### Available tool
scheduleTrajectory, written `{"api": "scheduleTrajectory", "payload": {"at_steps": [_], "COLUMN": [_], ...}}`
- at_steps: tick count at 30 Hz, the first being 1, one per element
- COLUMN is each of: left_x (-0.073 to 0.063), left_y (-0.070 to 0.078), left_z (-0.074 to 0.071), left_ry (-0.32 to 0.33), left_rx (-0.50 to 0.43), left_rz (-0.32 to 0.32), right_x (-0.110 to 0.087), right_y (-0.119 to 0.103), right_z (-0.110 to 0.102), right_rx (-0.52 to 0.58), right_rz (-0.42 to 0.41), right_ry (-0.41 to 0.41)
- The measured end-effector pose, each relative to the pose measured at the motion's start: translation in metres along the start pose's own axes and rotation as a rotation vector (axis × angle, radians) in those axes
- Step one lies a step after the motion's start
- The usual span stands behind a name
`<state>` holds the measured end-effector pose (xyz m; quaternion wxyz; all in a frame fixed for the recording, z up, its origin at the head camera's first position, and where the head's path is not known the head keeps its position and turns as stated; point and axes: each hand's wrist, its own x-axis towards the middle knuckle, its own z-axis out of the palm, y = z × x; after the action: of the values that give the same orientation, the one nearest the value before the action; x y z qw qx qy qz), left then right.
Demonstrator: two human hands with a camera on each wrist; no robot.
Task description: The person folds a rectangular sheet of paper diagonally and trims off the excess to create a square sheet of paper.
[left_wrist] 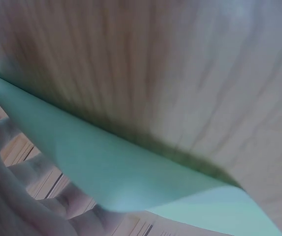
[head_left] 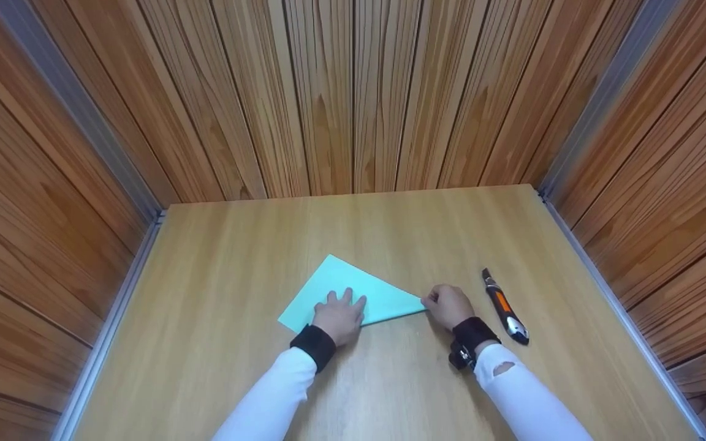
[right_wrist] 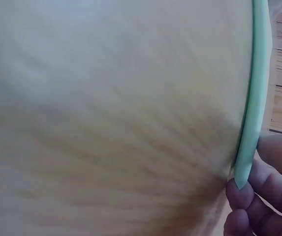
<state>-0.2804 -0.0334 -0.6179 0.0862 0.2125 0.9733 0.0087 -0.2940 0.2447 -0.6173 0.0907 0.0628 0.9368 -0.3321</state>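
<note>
A folded sheet of mint-green paper (head_left: 368,293) lies on the wooden table, roughly triangular, its narrow corner pointing right. My left hand (head_left: 338,317) rests on its lower left part with the fingers spread. In the left wrist view the folded edge of the paper (left_wrist: 101,152) bulges up a little off the table beside the left hand (left_wrist: 13,191). At the narrow right corner my right hand (head_left: 449,306) pinches the paper with curled fingers. The right wrist view shows that corner of the paper (right_wrist: 251,123) at the fingertips of the right hand (right_wrist: 271,191).
A utility knife (head_left: 505,306) in black, orange and silver lies right of the right hand, tip pointing away. The wooden table (head_left: 224,257) is bordered by plank walls (head_left: 328,92) at the back and sides, with metal rails (head_left: 114,331) along its side edges.
</note>
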Motion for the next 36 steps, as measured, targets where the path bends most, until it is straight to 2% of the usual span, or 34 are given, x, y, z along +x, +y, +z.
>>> {"api": "scheduleTrajectory", "payload": {"at_steps": [5,13,21,23,28,33,36], "left_x": [-0.001,-0.002,-0.002,-0.002,-0.001,0.003,0.005], "left_y": [0.001,0.002,0.001,0.0,-0.001,0.0,0.001], "left_z": [-0.002,-0.002,-0.005,-0.006,-0.007,-0.006,-0.004], "left_ry": [-0.004,0.048,0.035,0.023,-0.005,-0.023,-0.013], "left_rx": [0.002,-0.023,-0.04,-0.044,-0.063,-0.077,-0.066], "left_rz": [-0.003,-0.002,0.006,0.005,-0.005,-0.018,-0.023], "right_x": [-0.003,-0.003,-0.002,-0.001,0.002,-0.002,-0.003], "right_y": [0.002,0.01,0.003,-0.003,-0.028,-0.059,-0.068], "right_z": [-0.001,0.003,0.0,0.001,0.009,0.028,0.043], "right_rx": [-0.06,-0.114,-0.13,-0.151,-0.239,-0.327,-0.432], "right_rz": [-0.01,-0.069,-0.047,-0.088,-0.285,-0.413,-0.497], "right_ry": [0.036,0.132,0.095,0.119,0.2,0.129,0.086]}}
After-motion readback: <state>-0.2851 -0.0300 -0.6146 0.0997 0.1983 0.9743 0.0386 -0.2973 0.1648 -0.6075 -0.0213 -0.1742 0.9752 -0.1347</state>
